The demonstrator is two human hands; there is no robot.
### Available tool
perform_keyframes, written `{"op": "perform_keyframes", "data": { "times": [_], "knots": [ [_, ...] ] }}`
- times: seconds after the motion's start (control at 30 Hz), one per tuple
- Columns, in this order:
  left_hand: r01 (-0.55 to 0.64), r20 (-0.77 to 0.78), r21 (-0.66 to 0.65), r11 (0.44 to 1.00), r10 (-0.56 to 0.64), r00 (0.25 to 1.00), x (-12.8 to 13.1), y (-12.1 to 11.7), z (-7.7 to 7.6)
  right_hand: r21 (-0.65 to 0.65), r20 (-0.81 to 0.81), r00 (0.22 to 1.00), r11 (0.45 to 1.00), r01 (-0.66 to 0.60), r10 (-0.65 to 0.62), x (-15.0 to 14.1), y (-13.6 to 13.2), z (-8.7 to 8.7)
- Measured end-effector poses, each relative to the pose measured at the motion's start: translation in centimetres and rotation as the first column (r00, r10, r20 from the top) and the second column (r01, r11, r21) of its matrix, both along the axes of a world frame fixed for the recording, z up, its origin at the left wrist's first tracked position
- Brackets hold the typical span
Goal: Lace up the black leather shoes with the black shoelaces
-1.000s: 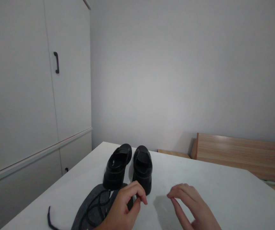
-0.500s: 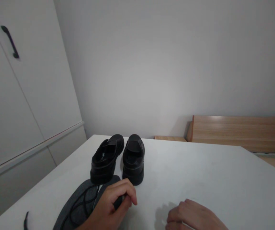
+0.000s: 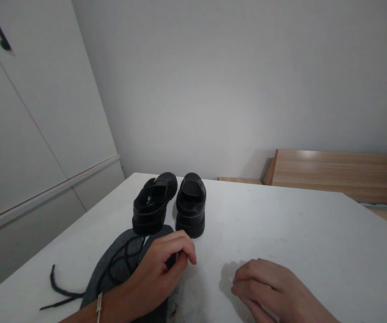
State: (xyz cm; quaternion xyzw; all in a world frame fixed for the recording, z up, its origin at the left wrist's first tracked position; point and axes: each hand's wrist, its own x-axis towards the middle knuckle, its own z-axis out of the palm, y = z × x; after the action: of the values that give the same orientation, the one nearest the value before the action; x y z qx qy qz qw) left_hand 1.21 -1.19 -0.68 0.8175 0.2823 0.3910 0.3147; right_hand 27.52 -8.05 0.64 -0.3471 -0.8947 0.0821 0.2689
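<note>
My left hand (image 3: 168, 262) is above the right side of a dark grey fabric bag (image 3: 116, 255) with black cords. Its fingers are curled in, the thumb tip close to the index finger, and nothing shows in its grasp. Whether it touches the bag I cannot tell. To the right, my right hand (image 3: 269, 287) is low over the white table, fingers loosely bent with small gaps, holding nothing visible. Beyond the bag stand two black shoes, a left one (image 3: 153, 204) and a right one (image 3: 191, 206), heels toward me; the left one's heel is at the bag's far edge.
The white table (image 3: 267, 215) reaches toward a grey wall (image 3: 213, 89). A white cabinet (image 3: 45, 89) with a black handle stands on the left. A wooden headboard (image 3: 341, 175) is at the back right. Loose black cord ends (image 3: 62, 291) lie left of the bag.
The view has tilted down, so everything appears higher and more of the bag and its cords shows. My right hand's fingers look slightly more extended; the shoes stay in place.
</note>
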Motion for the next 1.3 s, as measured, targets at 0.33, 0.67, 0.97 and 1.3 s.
{"op": "perform_keyframes", "data": {
  "times": [0.33, 0.67, 0.97, 1.3],
  "knots": [
    [0.017, -0.02, -0.004, 1.0, -0.017, 1.0, -0.19, -0.07, -0.19, -0.004, 0.039, 0.999, 1.0, -0.005, 0.005, -0.61, -0.03, 0.37],
    [0.021, -0.033, -0.01, 1.0, -0.022, 0.999, -0.05, -0.15, 0.0, -0.036, 0.064, 0.998, 0.999, -0.001, 0.003, -0.66, -0.16, 0.6],
    [0.033, -0.053, -0.012, 0.999, -0.034, 0.998, -0.06, -0.13, -0.21, -0.121, 0.056, 0.998, 0.993, 0.005, 0.002, -0.72, -0.12, 0.21],
    [0.043, -0.054, -0.013, 0.999, -0.044, 0.998, 0.04, -0.17, -0.25, -0.112, 0.069, 0.998, 0.994, 0.011, -0.004, -0.81, 0.02, -0.01]
  ]
}}
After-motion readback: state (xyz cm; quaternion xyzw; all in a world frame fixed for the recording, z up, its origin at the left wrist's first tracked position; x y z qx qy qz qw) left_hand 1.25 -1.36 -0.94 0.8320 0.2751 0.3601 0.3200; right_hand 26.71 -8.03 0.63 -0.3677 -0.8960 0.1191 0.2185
